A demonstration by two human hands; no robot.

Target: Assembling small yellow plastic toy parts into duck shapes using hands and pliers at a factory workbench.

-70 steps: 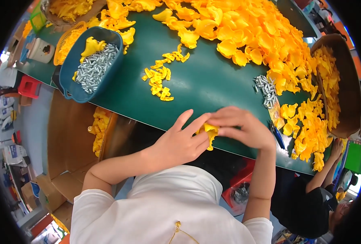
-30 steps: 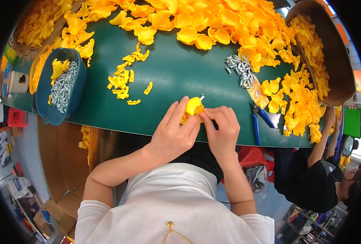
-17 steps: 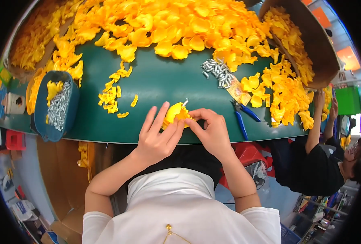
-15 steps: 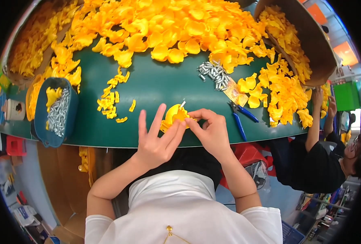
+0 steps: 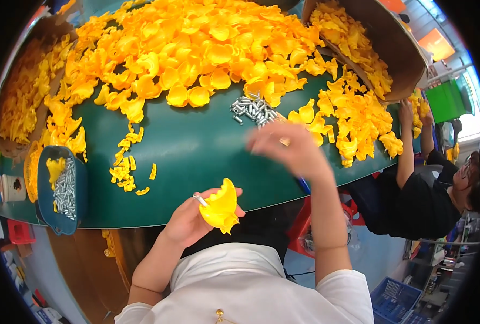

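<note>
Left hand held a yellow petal-shaped plastic piece at the near edge of the green table, fingers closed around its base, with a small metal pin sticking out beside the thumb. The piece pointed up and toward the table.

Right hand was blurred above the table, up and to the right of the held piece and well apart from it. Fingers looked loosely spread; could not tell if they carried anything.

The pile of small metal screws lay just beyond the right hand, further from the piece. Right hand was by far the nearer to the screws.
</note>
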